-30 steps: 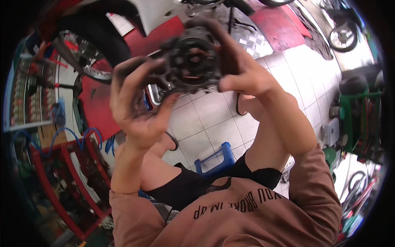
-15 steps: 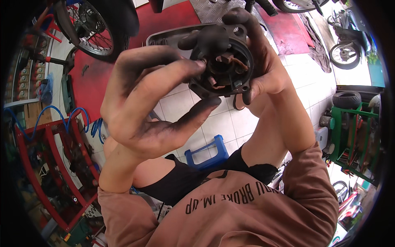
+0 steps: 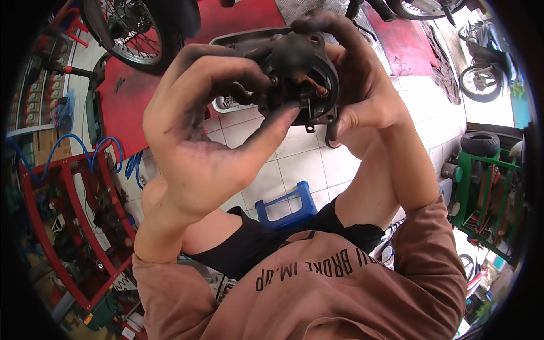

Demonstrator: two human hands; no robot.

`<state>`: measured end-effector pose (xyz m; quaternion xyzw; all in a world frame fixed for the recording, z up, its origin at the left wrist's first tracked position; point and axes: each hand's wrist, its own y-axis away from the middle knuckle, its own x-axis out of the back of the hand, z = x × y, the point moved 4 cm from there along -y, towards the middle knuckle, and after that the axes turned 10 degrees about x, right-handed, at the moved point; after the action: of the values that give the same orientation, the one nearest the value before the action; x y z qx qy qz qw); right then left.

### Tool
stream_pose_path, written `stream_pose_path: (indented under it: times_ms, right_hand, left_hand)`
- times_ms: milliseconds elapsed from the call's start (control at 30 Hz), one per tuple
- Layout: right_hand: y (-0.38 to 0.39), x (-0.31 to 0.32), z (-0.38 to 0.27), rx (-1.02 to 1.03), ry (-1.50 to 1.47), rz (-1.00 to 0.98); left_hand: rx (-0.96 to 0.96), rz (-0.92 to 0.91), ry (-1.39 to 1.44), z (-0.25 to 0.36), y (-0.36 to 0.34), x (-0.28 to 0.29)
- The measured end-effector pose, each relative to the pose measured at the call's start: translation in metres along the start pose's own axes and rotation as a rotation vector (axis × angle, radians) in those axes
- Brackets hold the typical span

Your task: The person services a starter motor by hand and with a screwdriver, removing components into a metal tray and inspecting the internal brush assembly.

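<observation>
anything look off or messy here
Nothing looks broken or spilled. The one thing that stands out is black grease: it coats the round engine part and smears the fingers of both the left hand and the right hand holding it.

Blue stool (image 3: 283,205) on tiles, spoked wheel (image 3: 129,28), red rack (image 3: 68,221), green shelf (image 3: 481,198)

Engine part (image 3: 303,76) above stool (image 3: 286,205)
</observation>
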<state>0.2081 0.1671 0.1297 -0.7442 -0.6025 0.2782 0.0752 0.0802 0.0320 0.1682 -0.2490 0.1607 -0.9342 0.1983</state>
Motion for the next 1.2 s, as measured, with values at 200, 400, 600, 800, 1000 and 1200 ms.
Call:
stream_pose_path:
  times_ms: [200, 400, 600, 800, 1000, 1200]
  right_hand:
    - [0.003, 0.001, 0.005, 0.008, -0.046, 0.099]
    - [0.008, 0.008, 0.008, -0.035, 0.042, 0.160]
    - [0.011, 0.007, 0.012, -0.122, 0.001, 0.282]
    - [0.016, 0.008, 0.017, -0.214, 0.014, 0.454]
    - [0.016, 0.009, 0.018, -0.270, -0.027, 0.542]
    - [0.018, 0.009, 0.027, -0.314, 0.002, 0.572]
  left_hand:
    - [0.155, 0.010, 0.155, -0.012, -0.005, -0.007]
    - [0.418, -0.007, 0.291, -0.015, -0.011, -0.014]
    - [0.547, -0.011, 0.471, -0.036, -0.015, -0.020]
    - [0.473, 0.078, 0.362, -0.045, -0.016, -0.020]
    - [-0.056, 0.062, -0.173, -0.018, -0.018, -0.018]
    - [-0.188, 0.117, -0.302, -0.023, -0.016, -0.026]
